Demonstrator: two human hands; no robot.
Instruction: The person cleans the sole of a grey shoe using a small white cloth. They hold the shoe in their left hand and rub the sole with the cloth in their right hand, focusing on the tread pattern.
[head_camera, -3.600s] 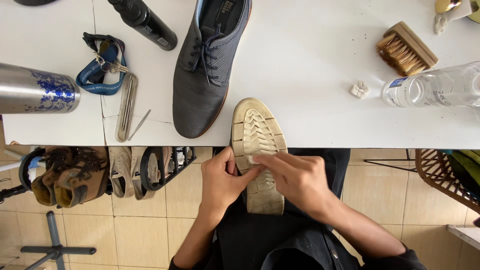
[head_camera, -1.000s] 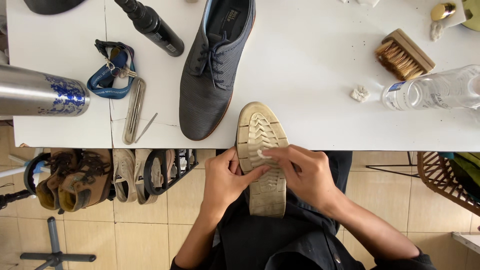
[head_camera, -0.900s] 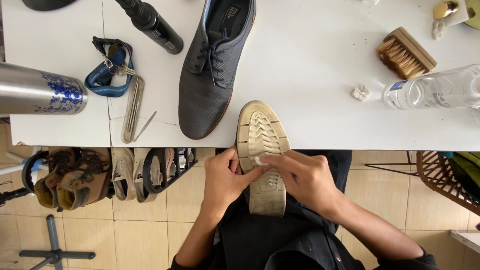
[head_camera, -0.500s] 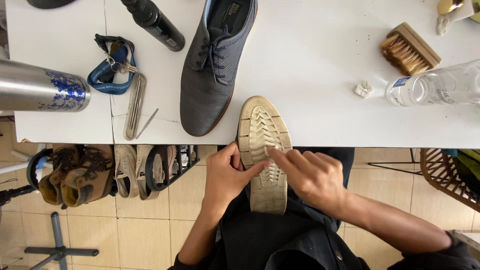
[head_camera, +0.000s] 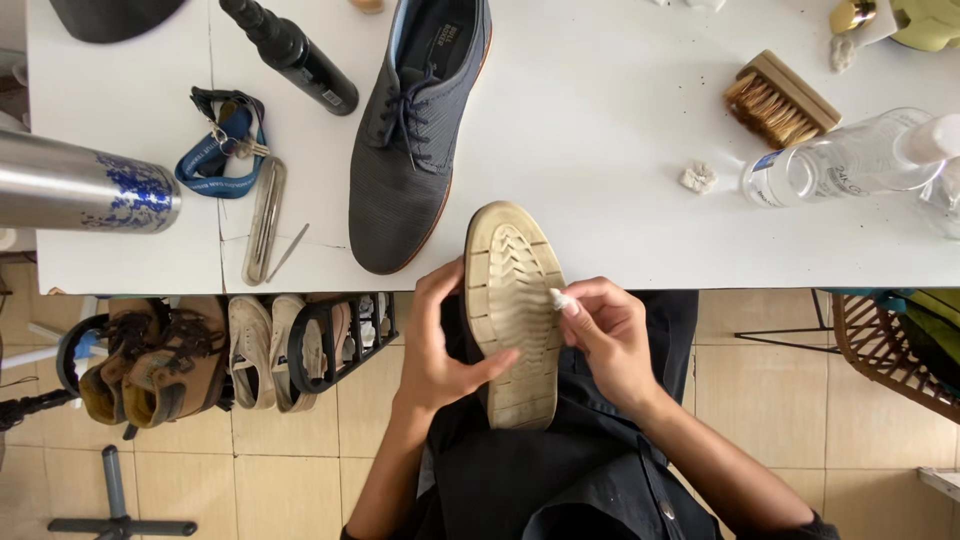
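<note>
Since the earlier frames the right hand (head_camera: 612, 335) has slid from the middle of the tread out to the right rim of the upturned shoe (head_camera: 514, 312), while the left hand (head_camera: 443, 345) has kept its place on the other side.

Largest first: the white table (head_camera: 620, 150) fills the upper part of the view, and its near edge runs just under the shoe's toe, so the toe leans over the tabletop while the heel rests down on the person's dark lap. A grey lace-up shoe (head_camera: 410, 130) stands upright on the table just left of the toe, nearly touching it. A clear plastic bottle (head_camera: 840, 165) lies on its side to the right, well apart, with a wooden brush (head_camera: 780, 100) beyond it and a small crumpled wad (head_camera: 698, 178) between brush and table edge.

The left hand is clamped on the shoe, thumb across the sole and fingers round the left edge. The right hand's fingertips are pinched together on a small white scrap (head_camera: 558, 299) pressed against the sole's rim.

Judged from this, the scrap is tiny and could slip out of the pinch and fall past the lap. A hard stroke toward the toe could also push the sole into the grey shoe. Open room lies to the right of the toe, where the tabletop is bare.
</note>
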